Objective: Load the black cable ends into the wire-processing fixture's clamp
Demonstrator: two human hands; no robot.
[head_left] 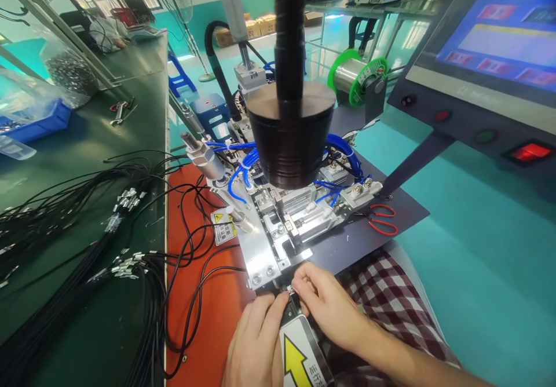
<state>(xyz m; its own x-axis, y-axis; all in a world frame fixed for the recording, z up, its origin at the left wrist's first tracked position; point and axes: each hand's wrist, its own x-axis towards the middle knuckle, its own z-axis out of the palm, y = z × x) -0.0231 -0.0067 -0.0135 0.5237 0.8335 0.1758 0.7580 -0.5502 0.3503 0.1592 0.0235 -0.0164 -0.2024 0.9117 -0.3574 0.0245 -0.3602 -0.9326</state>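
Head view: your right hand [328, 303] and left hand [257, 338] at the machine's [258, 262] near edge.
Right fingers pinch a tiny piece [291, 289], blurred; left fingers bend beside it, grip unclear; cables [145, 332] at left.

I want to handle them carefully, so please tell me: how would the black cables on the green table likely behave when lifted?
The black cables would probably bend and sag, since they lie in loose curves. They may tangle, because many cross one another. Their silvery ends might catch, as they sit closely clustered.
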